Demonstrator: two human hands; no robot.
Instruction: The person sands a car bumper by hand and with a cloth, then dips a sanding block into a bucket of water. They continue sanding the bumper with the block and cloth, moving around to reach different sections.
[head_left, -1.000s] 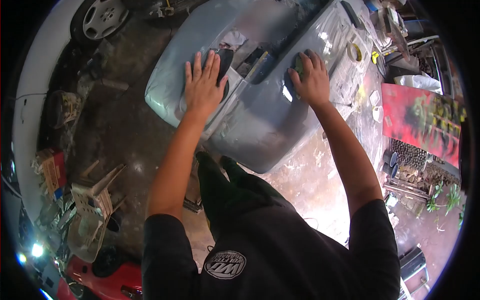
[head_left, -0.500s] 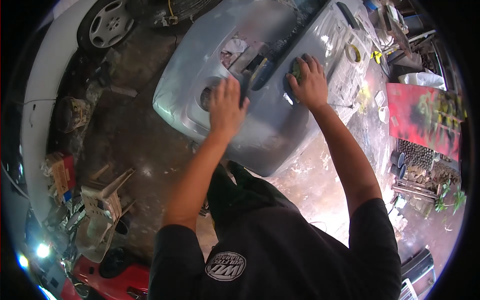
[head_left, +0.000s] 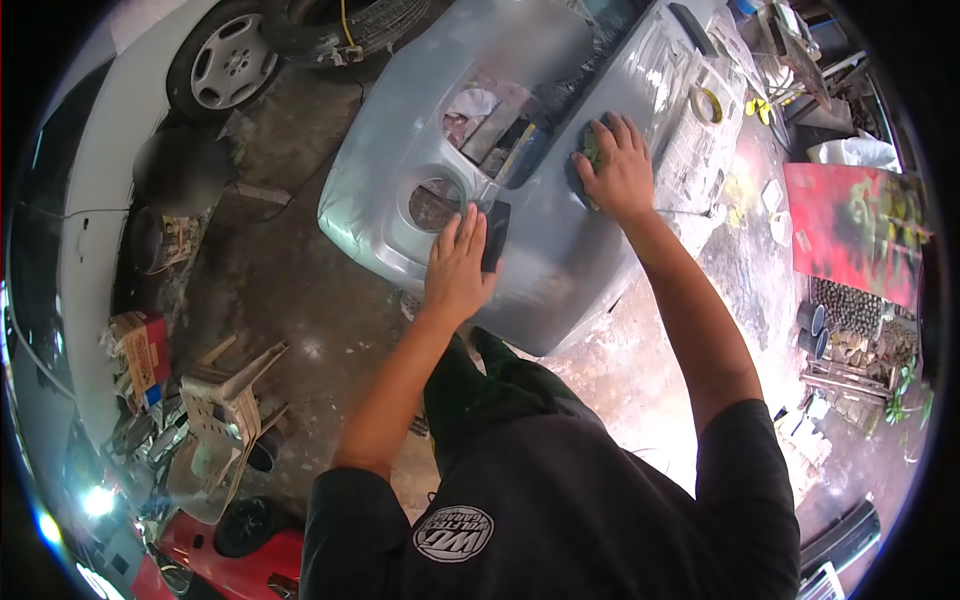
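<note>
Clearance: bumper [head_left: 545, 275] between your left hand [head_left: 460, 278] and right hand [head_left: 624, 178] was free | Obstacles: black block [head_left: 497, 232] flanked left hand; tape roll [head_left: 717, 107] lay farther right

Here we are, a single view, live from the wearer's head, facing forward and steeply down: the black T-shirt [head_left: 585, 500] looms nearest, left hand [head_left: 460, 268] and right hand [head_left: 622, 172] farther off on the grey car bumper [head_left: 545, 265], the wide, curved frame sweeping from alloy wheel [head_left: 232, 64] to red panel [head_left: 845, 235].
</note>
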